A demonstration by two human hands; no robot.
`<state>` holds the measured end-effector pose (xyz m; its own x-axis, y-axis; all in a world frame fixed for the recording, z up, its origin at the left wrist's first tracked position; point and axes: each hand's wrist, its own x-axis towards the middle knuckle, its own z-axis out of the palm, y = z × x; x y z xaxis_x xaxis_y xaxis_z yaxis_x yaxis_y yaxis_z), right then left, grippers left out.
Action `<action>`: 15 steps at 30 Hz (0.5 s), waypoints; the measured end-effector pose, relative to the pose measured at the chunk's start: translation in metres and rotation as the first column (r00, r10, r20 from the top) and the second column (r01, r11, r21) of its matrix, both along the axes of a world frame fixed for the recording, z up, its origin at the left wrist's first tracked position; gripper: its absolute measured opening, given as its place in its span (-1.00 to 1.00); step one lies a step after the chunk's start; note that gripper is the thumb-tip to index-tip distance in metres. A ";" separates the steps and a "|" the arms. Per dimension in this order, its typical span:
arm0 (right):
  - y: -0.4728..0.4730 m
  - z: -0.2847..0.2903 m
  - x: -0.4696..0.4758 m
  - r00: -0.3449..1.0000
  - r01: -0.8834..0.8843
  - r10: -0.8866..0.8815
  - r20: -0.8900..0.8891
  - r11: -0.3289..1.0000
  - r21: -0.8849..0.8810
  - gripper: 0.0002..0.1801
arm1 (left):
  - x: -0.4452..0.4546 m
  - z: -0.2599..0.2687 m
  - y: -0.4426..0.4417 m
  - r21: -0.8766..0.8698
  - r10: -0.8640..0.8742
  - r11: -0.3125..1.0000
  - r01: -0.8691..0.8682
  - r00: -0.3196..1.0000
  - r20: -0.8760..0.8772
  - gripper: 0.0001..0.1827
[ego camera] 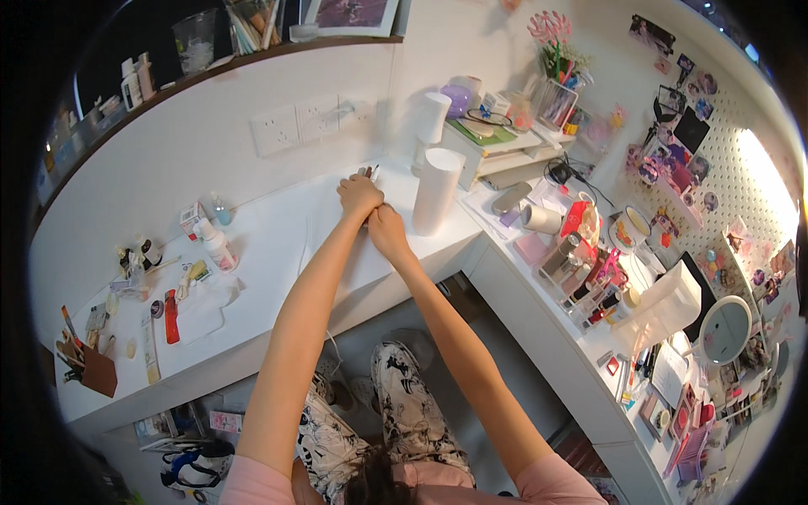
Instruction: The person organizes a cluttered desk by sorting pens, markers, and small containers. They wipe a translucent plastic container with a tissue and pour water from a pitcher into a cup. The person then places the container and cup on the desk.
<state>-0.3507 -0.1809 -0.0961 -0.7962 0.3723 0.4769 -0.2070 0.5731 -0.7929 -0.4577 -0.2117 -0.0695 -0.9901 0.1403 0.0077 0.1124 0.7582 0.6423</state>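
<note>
Both arms reach forward over the white desk. My left hand (360,197) is closed around a bundle of slim cosmetic pens or brushes (374,172), whose tips stick out above it. My right hand (386,230) lies against its lower right side, fingers curled; whether it grips the bundle's lower end is hidden. Right of the hands stands a tall white cylinder (435,192), with a white bottle (433,120) behind it. A white pump bottle (218,246) stands to the left, near a small bottle of blue liquid (221,210).
A brown brush holder (98,372), a red tool (171,315) and small bottles lie at the far left. A clear cosmetics organizer (568,278), a round mirror (726,330) and a white shelf unit (499,154) crowd the right desk. A dark-edged shelf (252,60) hangs above.
</note>
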 end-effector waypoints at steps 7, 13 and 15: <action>0.004 -0.021 0.014 0.981 0.053 -0.032 -0.192 0.993 0.109 -0.77 | 0.013 -0.007 0.014 -0.299 -0.023 0.953 0.045 0.997 0.077 0.27; -0.029 0.002 0.086 0.997 0.065 -0.062 -0.034 0.994 0.088 -0.46 | 0.006 -0.019 -0.007 -0.435 0.062 0.896 -0.095 0.994 -0.088 0.34; -0.024 0.006 0.125 0.992 0.109 -0.087 -0.094 0.956 0.272 -0.39 | 0.013 -0.018 0.001 -0.434 -0.017 0.899 -0.055 0.987 -0.160 0.30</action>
<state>-0.2255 -0.2047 -0.0901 -0.7176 0.2912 0.6326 -0.1950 0.7880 -0.5839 -0.4450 -0.2104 -0.0879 -0.9837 0.1461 0.1047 0.1664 0.9607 0.2220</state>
